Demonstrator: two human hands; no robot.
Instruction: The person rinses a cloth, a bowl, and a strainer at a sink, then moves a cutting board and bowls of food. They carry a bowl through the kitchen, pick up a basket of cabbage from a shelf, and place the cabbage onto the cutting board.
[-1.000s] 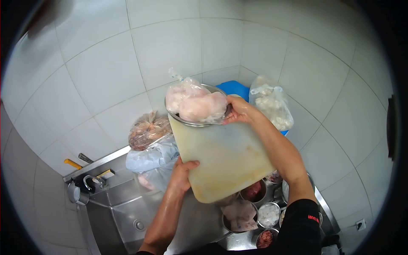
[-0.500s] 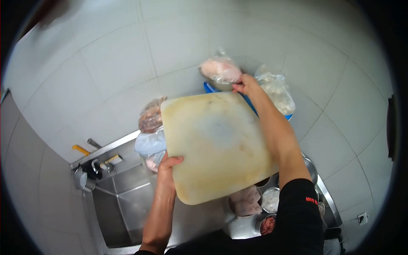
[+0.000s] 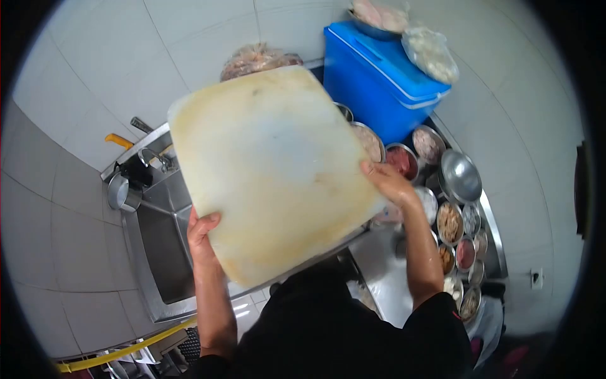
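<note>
A large, pale, yellow-stained cutting board (image 3: pixel 278 170) with rounded corners is held up in front of me, tilted. My left hand (image 3: pixel 202 235) grips its lower left edge, thumb on the near face. At the right edge my right hand (image 3: pixel 388 182) is closed on it too, its thumb also on the face. The fingers of both hands are mostly hidden behind the board. Part of the sink and counter is covered by it. Close beyond my right hand are a metal bowl of red meat (image 3: pixel 402 161) and a bowl of pale food (image 3: pixel 368 140).
A blue cooler (image 3: pixel 379 82) stands at the back, with a bowl of pale meat (image 3: pixel 380 18) and a clear bag (image 3: pixel 431 55) on top. Several metal bowls, such as an upturned one (image 3: pixel 461 175), crowd the right counter. Left are a sink (image 3: pixel 165 252), a faucet (image 3: pixel 158 161) and a pot (image 3: pixel 123 192).
My right hand has left the bagged pale meat at the cooler and taken hold of the board's right edge. The board has moved left and nearer me, and my view has shifted.
</note>
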